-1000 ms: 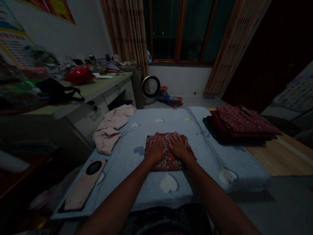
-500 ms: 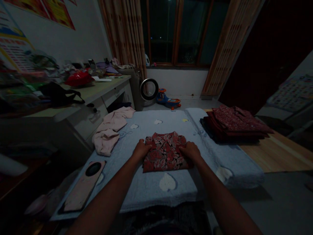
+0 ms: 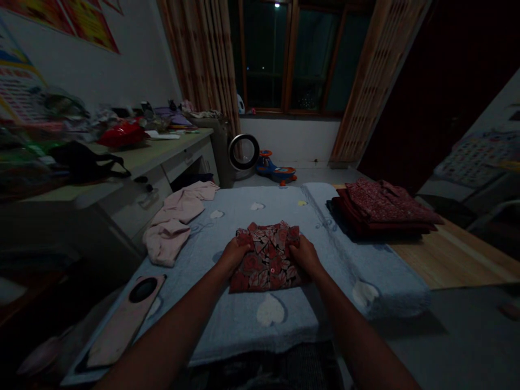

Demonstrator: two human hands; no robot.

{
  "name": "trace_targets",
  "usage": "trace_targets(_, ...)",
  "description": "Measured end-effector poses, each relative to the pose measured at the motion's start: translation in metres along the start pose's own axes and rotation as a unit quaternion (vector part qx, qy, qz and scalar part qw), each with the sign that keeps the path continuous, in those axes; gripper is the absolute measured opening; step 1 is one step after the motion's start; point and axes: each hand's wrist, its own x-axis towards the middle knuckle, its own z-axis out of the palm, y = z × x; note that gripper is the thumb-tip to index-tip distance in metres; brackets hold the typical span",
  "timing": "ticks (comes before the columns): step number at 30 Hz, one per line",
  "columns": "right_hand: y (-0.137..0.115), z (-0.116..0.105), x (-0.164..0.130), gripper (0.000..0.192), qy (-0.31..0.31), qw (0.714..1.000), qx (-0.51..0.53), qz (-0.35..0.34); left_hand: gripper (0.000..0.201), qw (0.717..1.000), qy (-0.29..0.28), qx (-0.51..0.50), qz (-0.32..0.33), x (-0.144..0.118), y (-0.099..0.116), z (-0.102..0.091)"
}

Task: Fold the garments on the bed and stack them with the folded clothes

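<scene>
A folded red floral garment (image 3: 268, 257), patterned with pale leaves and blooms, lies in the middle of a light blue blanket (image 3: 244, 319) dotted with white heart shapes, spread over a low surface in a dim room. The left hand (image 3: 232, 254) is curled around the garment's left edge and the right hand (image 3: 304, 254) around its right edge, fingers tucked at the sides and thumbs on top, so the bundle is squeezed between both hands. Whether the fingers reach under the cloth cannot be told. Because the grip sits only at the two sides, the folded layers could sag or slide open in the middle if the bundle leaves the blanket, and the loose far edge, which looks a little rumpled, could flop out of its fold. To the left, near the blanket's far left corner, a crumpled pink garment (image 3: 174, 222) lies unfolded. To the right, a stack of folded dark red clothes (image 3: 382, 208) rests where the blanket meets a wooden board (image 3: 447, 254); it looks slightly uneven, so anything set on it carelessly might slip. At the near left a pink phone (image 3: 124, 319) lies flat close to the blanket's edge, where a tug on the cloth could shift it. Farther off stand a cluttered desk (image 3: 154, 154), a ring-shaped fan (image 3: 244, 153), a toy ride-on car (image 3: 276, 169) and a dark window (image 3: 288, 54).
</scene>
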Motion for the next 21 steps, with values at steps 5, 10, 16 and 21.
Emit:
trace_targets(5, 0.0, -0.002, 0.001, 0.06, 0.001, 0.998, 0.056, 0.028, 0.087, 0.995, 0.084, 0.055, 0.001, -0.001, 0.001, -0.006)
trace_targets(10, 0.004, -0.005, -0.001, 0.076, 0.004, 0.995, 0.093, -0.03, 0.078, 0.995, -0.079, 0.048, 0.048, -0.013, 0.022, -0.006)
trace_targets(16, 0.009, -0.05, 0.0, 0.047, 0.002, 0.993, 0.046, -0.108, 0.07, 0.991, -0.134, 0.011, -0.01, -0.037, 0.073, 0.022)
trace_targets(21, 0.019, -0.132, 0.012, 0.049, 0.032, 0.996, -0.011, -0.081, 0.082, 0.983, -0.178, -0.029, 0.008, -0.041, 0.12, 0.068)
